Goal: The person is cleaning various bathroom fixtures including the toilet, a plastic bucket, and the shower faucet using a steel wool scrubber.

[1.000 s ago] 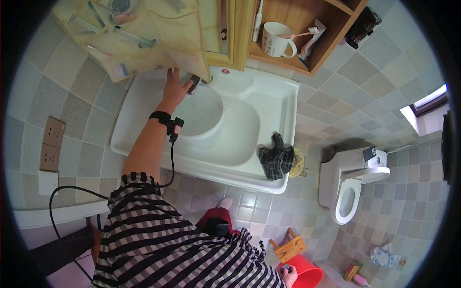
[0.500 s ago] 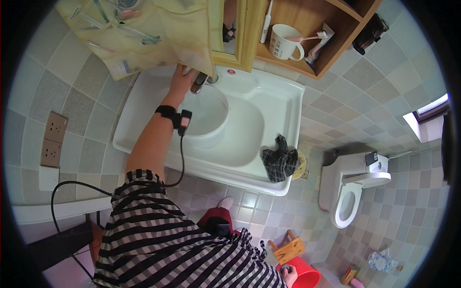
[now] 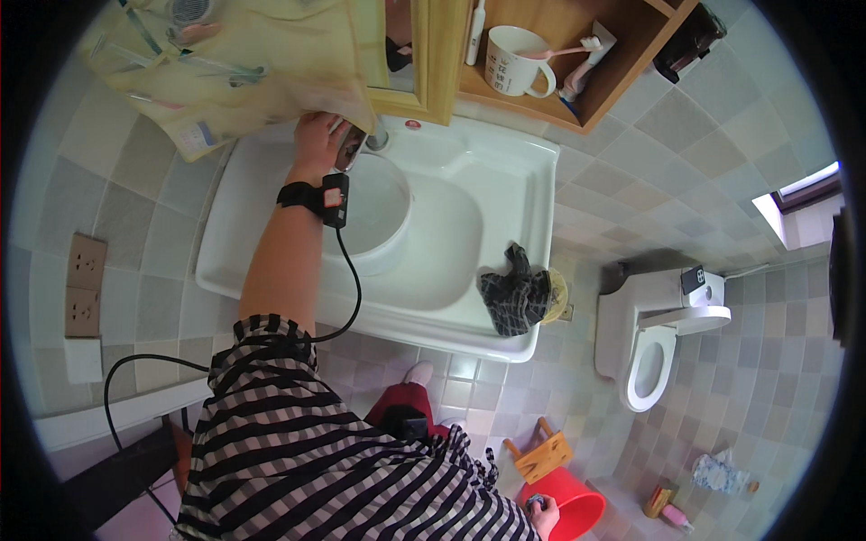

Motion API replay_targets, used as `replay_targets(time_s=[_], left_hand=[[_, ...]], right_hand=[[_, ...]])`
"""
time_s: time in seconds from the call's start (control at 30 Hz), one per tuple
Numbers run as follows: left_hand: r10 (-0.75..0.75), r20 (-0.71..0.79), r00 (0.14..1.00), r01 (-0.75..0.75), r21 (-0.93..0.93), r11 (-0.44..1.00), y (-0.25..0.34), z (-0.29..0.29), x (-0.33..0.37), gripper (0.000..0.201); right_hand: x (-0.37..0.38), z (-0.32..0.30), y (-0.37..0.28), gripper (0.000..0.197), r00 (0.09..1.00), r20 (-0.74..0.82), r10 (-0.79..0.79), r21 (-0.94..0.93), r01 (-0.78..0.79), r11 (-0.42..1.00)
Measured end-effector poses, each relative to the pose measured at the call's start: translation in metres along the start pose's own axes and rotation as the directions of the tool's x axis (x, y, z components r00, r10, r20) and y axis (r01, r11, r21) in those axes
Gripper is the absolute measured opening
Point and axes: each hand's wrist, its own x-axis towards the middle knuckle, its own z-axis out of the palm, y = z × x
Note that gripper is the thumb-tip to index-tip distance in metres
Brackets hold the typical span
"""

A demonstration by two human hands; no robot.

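My left hand reaches to the back of the white sink, its fingers closed round the side of the metal faucet. The fingertips are partly hidden by the faucet and the yellowish hanging organizer above. Below the spout a round white basin stands in the sink. Low at the right, my right hand is closed on a small dark bluish thing, too small to make out, over the rim of a red bucket. A dark checked cloth lies bunched on the sink's right edge.
The yellowish organizer hangs close over my left hand. A wooden shelf holds a white mug with a toothbrush. A wooden stool stands by the bucket, and a toilet is at the right. A black cable trails from my left wrist.
My left hand has moved from behind the faucet onto it, fingers now lying against the metal. The whole view has shifted slightly. My right hand stays by the red bucket.
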Motion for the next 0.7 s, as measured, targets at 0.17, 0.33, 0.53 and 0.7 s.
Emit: replay_targets(time_s=[0.17,0.33,0.53,0.7], left_hand=[[0.062,0.008,0.998,-0.062,0.029,0.998,0.005,-0.01,0.002,0.024],[0.055,-0.047,0.997,-0.053,0.059,0.997,0.005,-0.003,0.0,0.023],[0.052,-0.054,0.997,-0.047,0.086,0.995,0.008,-0.005,0.001,0.021],[0.029,-0.011,1.0,-0.028,0.095,0.995,0.009,-0.009,0.004,0.023]], right_hand=[[0.003,0.002,0.009,0.015,1.0,0.005,0.013,0.048,-0.013,0.999],[0.008,0.006,0.008,0.016,0.998,0.027,0.064,-0.011,-0.063,0.998],[0.022,0.016,0.012,0.017,0.997,-0.076,0.027,0.218,-0.01,0.976],[0.016,0.012,0.001,0.017,0.996,-0.091,0.006,0.173,0.01,0.985]])
